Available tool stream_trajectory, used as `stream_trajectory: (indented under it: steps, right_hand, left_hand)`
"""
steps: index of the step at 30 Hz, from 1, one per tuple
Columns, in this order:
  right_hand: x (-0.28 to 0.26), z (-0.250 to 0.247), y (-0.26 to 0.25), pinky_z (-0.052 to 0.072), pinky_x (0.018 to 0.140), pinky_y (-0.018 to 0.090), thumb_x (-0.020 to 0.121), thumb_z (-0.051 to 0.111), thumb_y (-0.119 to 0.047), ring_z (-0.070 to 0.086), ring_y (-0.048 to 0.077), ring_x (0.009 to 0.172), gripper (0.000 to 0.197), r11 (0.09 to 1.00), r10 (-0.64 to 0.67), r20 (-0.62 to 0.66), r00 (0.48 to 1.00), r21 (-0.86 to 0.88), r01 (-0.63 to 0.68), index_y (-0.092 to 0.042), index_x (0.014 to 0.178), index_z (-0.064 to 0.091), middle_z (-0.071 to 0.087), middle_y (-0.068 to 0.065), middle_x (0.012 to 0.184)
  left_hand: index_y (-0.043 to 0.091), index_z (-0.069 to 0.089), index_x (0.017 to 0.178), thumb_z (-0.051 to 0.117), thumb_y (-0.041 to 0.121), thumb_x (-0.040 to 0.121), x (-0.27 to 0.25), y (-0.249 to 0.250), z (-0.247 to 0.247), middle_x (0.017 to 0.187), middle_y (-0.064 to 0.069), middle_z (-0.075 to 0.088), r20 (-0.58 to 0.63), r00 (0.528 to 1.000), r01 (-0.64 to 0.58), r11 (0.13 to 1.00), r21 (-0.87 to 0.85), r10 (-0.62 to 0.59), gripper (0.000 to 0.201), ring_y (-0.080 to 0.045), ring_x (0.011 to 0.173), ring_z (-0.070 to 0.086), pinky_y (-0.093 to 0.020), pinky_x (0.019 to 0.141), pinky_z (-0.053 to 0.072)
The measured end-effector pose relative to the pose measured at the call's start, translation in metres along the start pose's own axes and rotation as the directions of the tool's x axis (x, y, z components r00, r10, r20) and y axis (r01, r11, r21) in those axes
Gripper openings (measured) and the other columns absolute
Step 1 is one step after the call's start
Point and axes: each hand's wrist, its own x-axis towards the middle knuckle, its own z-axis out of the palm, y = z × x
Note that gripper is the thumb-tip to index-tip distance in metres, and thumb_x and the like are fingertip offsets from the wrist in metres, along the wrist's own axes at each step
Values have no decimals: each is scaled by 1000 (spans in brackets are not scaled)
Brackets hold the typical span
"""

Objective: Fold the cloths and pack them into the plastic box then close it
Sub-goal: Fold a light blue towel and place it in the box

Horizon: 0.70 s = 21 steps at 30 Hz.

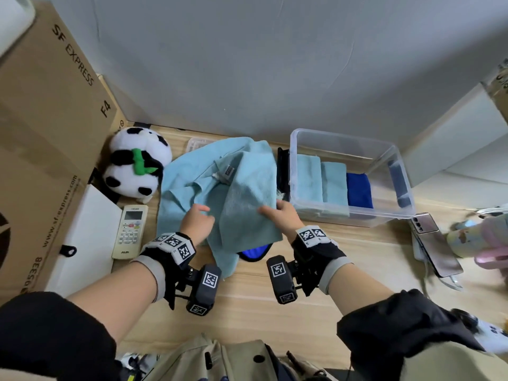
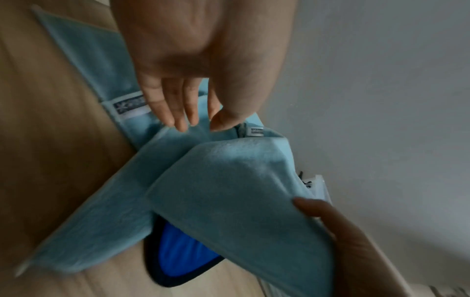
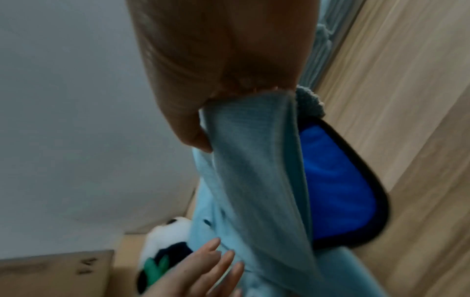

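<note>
Holding one pale blue cloth [image 1: 247, 204] by its right edge, the right hand [image 1: 280, 215] has thumb and fingers closed on the fabric, a grip the right wrist view shows plainly. The left hand [image 1: 196, 220], at about nine o'clock from it, has nearly straight fingers reaching to the cloth's left side; the left wrist view shows fingertips [image 2: 178, 118] and thumb close together at a fold, but nothing is clamped between them that I can tell.

The likely trouble: the lifted cloth lies on a second light blue cloth [image 1: 189, 182] of the same colour, so a careless pinch could gather both layers and spoil the fold. A blue cloth with a dark border [image 1: 255, 253] peeks out beneath at six o'clock and could be dragged along. With only one hand gripping, the fabric may also sag and fold crooked.

The table [image 1: 275, 312] is light wood-grain. At three o'clock from the hands stands the clear plastic box [image 1: 395, 171], open, holding two folded pale cloths and a dark blue one upright side by side; room remains on its right. A white ribbed piece [image 1: 196, 144] at twelve o'clock, half under the cloths, may be its lid, though I cannot be sure. Towards nine o'clock lie a remote control [image 1: 129, 232] and a panda plush [image 1: 137, 163], with a cardboard carton [image 1: 46, 133] beyond. A phone [image 1: 431, 246] lies at four o'clock. A plain grey wall [image 1: 247, 64] closes the far side.
</note>
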Motion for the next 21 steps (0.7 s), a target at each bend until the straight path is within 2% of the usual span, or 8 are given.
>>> stream_trajectory:
  steps: [2,6,10,12,14,16,18,21]
  right_hand:
    - [-13,-6,-22,52,63,22,86,59,-4,61,16,69,12,986,-48,34,998,161,42,-10,95,63,67,7,85]
    - [-43,-32,-73,47,64,26,67,64,-18,58,19,69,14,958,-154,53,987,253,136,-14,81,62,63,6,77]
    - [-74,-68,-105,46,62,23,68,57,-16,58,15,65,21,881,-294,-15,956,383,277,-9,87,61,61,5,74]
    - [-87,-85,-110,47,64,23,75,53,-13,59,13,68,15,824,-341,-50,939,465,324,-10,86,62,63,4,76]
    - [-99,-102,-109,46,66,25,86,47,-11,60,11,67,16,786,-337,-71,939,529,322,-13,82,62,65,-1,72]
    - [-108,-116,-101,45,66,26,90,44,-13,60,11,68,17,775,-306,-78,949,559,295,-14,85,61,66,-3,72]
    - [-113,-127,-91,44,63,27,90,47,-17,59,13,69,14,781,-259,-114,959,559,278,-15,87,61,65,-2,73]
    - [-119,-138,-72,44,59,25,90,51,-19,59,15,72,12,800,-185,-184,965,542,257,-15,91,62,64,0,78]
  left_hand:
    - [10,53,116,50,8,87,-1,16,-7,111,-17,60,-28,993,-111,994,-15,111,29,-36,101,59,-40,89,46]
    - [9,55,115,47,12,93,-7,51,-19,115,-12,59,-86,950,-306,949,-75,299,24,-28,104,56,-39,93,44]
    - [13,52,113,48,13,93,-21,72,-19,104,-6,56,-89,912,-409,885,-222,400,20,-23,94,54,-30,74,48]
    - [16,49,116,50,7,91,-32,79,-13,104,-3,53,-29,892,-443,858,-261,451,27,-24,99,54,-24,71,47]
    - [16,44,127,59,5,86,-46,80,-2,115,-3,49,97,818,-540,816,-207,566,45,-21,107,51,-24,81,47]
    - [29,35,135,73,23,76,-56,75,12,132,-2,41,260,720,-632,763,-136,643,71,-17,118,46,-30,92,46]
    - [39,28,138,75,42,65,-70,75,28,141,0,36,380,621,-703,701,-117,686,87,-15,126,42,-34,101,42]
    - [30,32,139,81,28,65,-87,84,50,136,3,43,446,483,-755,617,-224,753,89,-4,127,41,-29,104,42]
